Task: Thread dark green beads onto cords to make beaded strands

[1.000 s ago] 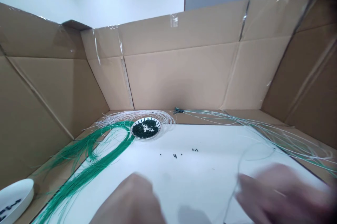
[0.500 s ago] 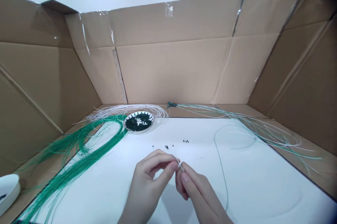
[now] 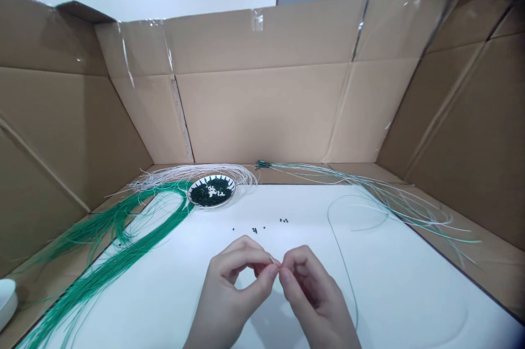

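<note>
My left hand [image 3: 235, 289] is pinched over the white board, its thumb and forefinger closed on a thin pale cord end [image 3: 274, 261]. Touching those fingertips, my right hand [image 3: 314, 294] is also pinched; whatever lies between its thumb and forefinger is too small to make out. Several tiny dark beads [image 3: 255, 230] lie on the board [image 3: 197, 261] just beyond my hands, with more dark beads [image 3: 284, 220] a little farther right. A pale green cord [image 3: 342, 256] curves across the board to the right of my right hand.
A patterned dish [image 3: 192, 199] of dark beads stands at the back left. Green strands [image 3: 123, 253] spread along the left side, white strands [image 3: 176, 173] behind them. A beaded-end cord bundle [image 3: 328, 172] runs to the right. Cardboard walls [image 3: 262, 114] surround the board; a white bowl [image 3: 6, 300] is at far left.
My right hand has opened out its curl and turned, its fingertips now meeting my left fingertips. Less of the pale cord shows between them. The whole view has shifted slightly.
</note>
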`<state>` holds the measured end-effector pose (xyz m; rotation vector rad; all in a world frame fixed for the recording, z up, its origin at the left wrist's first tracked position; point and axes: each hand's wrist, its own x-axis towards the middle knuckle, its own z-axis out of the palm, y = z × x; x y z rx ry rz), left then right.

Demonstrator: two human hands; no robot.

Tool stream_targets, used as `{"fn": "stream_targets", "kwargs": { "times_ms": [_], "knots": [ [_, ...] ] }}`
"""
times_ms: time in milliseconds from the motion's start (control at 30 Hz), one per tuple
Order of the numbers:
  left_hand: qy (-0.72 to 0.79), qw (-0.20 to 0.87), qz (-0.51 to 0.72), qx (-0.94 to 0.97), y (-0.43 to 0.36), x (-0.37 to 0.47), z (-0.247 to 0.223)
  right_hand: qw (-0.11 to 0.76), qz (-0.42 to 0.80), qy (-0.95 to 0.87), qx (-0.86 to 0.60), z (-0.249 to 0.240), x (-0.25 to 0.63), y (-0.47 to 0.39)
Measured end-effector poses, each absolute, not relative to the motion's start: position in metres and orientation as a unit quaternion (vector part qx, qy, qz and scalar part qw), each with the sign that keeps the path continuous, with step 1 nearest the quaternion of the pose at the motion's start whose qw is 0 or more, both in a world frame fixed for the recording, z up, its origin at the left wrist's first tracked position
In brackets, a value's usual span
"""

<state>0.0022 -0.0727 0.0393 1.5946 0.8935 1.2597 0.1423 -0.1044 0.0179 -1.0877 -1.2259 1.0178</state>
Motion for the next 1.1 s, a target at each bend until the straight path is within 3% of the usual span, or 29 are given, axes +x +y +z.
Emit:
{"fn": "stream_targets", "kwargs": {
  "times_ms": [333, 1100],
  "knots": [
    [0.375, 0.497, 0.552, 0.555, -0.081, 0.012, 0.036, 0.607, 0.455, -0.455, -0.467, 0.018, 0.136, -0.107],
    [0.333, 0.520, 0.574, 0.538, -0.085, 0.009, 0.029, 0.559, 0.492, -0.484, -0.459, 0.022, 0.140, -0.110]
  ]
}}
